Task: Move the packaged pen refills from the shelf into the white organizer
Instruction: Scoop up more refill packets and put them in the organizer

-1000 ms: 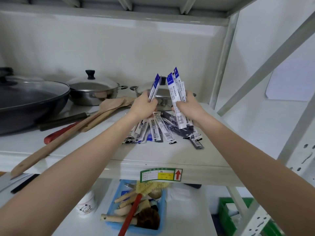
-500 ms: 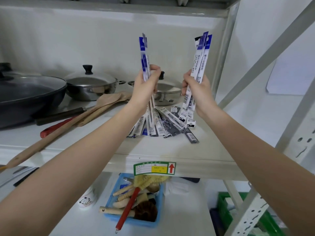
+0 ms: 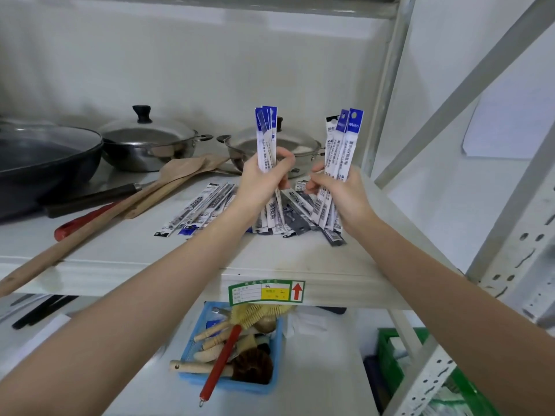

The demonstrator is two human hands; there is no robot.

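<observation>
Left hand [image 3: 259, 187] grips an upright bundle of refill packs [image 3: 266, 136]; right hand [image 3: 345, 195] grips another bundle [image 3: 342, 145], likely squaring them for carrying. More loose packs [image 3: 198, 210] lie on the shelf [image 3: 120, 259]. Organizer not visible.

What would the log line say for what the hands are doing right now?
left hand: grips refill bundle upright | right hand: grips second bundle upright | loose refills: on shelf | organizer: unseen
</observation>
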